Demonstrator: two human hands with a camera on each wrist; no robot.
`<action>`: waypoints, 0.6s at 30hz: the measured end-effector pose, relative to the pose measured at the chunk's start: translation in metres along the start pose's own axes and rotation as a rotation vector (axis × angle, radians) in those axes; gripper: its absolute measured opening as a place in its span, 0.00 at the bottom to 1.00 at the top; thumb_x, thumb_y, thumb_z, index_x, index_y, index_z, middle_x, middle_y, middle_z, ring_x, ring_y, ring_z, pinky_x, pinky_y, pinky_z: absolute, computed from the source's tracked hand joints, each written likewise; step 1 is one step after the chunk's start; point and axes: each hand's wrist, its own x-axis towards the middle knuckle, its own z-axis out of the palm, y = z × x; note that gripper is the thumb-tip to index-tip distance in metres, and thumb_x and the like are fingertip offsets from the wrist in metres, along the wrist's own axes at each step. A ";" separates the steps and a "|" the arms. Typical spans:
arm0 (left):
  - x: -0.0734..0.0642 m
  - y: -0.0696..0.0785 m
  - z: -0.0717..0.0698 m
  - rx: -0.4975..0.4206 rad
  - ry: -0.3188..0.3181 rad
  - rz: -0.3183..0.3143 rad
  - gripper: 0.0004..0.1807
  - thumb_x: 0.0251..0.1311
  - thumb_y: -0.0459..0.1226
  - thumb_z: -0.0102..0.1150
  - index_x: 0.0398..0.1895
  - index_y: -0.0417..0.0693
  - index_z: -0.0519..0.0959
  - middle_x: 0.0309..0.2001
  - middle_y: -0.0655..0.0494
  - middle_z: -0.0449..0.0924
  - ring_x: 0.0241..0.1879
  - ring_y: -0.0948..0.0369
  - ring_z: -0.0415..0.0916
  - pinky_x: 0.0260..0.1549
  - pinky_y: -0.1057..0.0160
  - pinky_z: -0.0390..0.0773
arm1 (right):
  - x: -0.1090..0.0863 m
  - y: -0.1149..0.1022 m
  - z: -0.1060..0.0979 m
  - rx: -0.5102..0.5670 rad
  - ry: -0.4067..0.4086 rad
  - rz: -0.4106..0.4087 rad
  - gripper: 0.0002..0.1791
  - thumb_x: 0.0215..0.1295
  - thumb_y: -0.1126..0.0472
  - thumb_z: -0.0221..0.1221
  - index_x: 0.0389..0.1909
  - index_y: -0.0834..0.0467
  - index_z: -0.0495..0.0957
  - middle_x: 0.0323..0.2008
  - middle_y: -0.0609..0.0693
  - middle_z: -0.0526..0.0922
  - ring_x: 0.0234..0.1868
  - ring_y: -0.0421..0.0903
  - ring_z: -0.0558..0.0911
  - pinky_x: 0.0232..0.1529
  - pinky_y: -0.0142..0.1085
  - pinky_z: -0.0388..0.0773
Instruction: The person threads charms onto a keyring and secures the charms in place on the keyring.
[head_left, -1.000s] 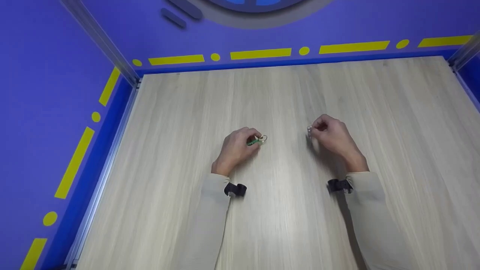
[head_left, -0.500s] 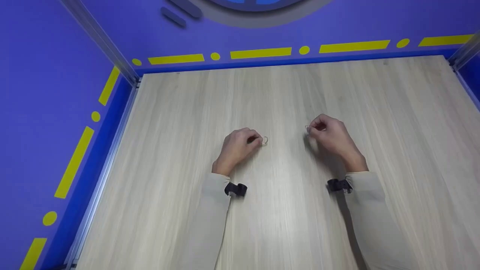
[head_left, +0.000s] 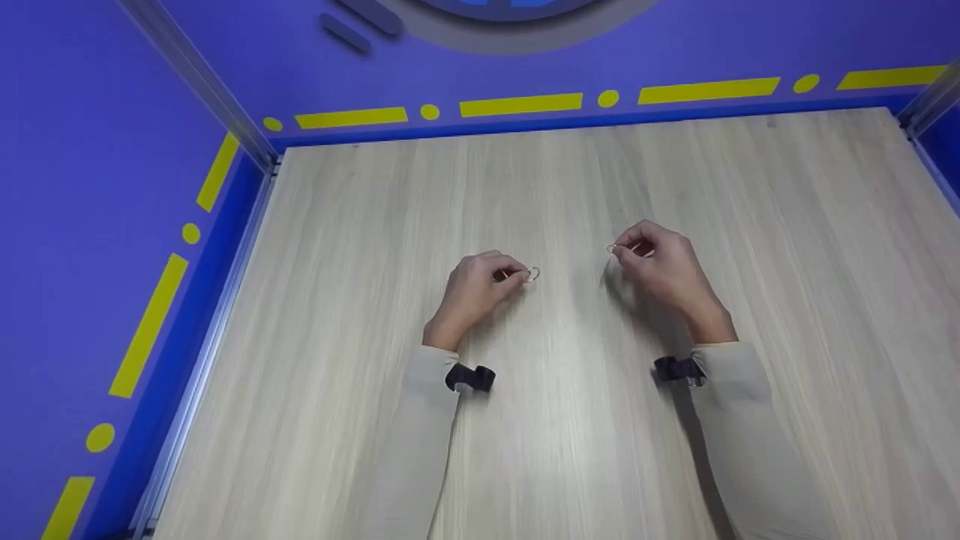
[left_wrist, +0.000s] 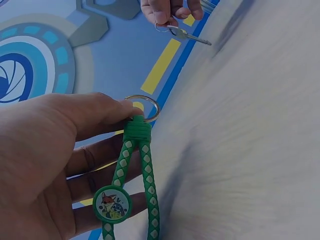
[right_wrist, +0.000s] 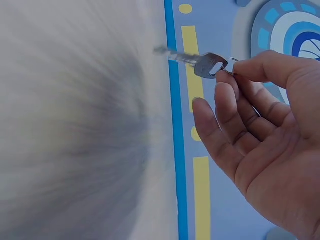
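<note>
L hand pinches the strap's metal ring at the thumb tip; R hand pinches a small thin ring btwn thumb & index, w/ the key jutting out past the fingertips. The two hands face each other, near but apart, over the counter — key & strap aren't joined.

Main risk, prob. at the R hand: its grip is on a sliver of thin wire, so a slight roll of the thumb could let ring + key slip and drop below it. The key's free end may also swing, b/c only the ring is held. At the L hand, the thumb tip covers part of the ring, so if any gap in it sits there, it'd be hard to reach w/o re-gripping; the dangling strap could twist the ring too.

Looks: beyond the R fingertips, key is silvery metal w/ a broad head, cut-out hole, narrow blade — blurred toward its tip. Below the L thumb, a green braided strap w/ pale diamonds runs in two strands, a round green-rimmed charm on one, fox pic inside.
</note>
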 end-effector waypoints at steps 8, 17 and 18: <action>0.002 0.002 0.000 -0.082 0.000 -0.012 0.06 0.71 0.37 0.70 0.43 0.46 0.92 0.40 0.56 0.88 0.40 0.59 0.84 0.42 0.63 0.81 | 0.002 0.000 0.002 0.013 0.049 -0.025 0.02 0.72 0.66 0.64 0.40 0.61 0.82 0.37 0.53 0.86 0.39 0.48 0.79 0.35 0.31 0.72; 0.002 0.004 -0.001 -0.126 0.031 -0.021 0.06 0.70 0.38 0.71 0.42 0.47 0.91 0.40 0.59 0.87 0.40 0.60 0.84 0.42 0.63 0.81 | 0.002 -0.003 0.004 0.017 0.082 -0.047 0.03 0.72 0.68 0.64 0.41 0.64 0.84 0.37 0.53 0.86 0.38 0.43 0.80 0.39 0.28 0.73; 0.001 0.004 -0.002 -0.133 0.038 -0.016 0.05 0.70 0.38 0.71 0.42 0.47 0.91 0.40 0.59 0.87 0.40 0.61 0.83 0.42 0.63 0.81 | 0.002 -0.004 0.004 0.021 0.089 -0.051 0.02 0.72 0.68 0.64 0.41 0.64 0.84 0.37 0.54 0.86 0.37 0.43 0.80 0.39 0.28 0.74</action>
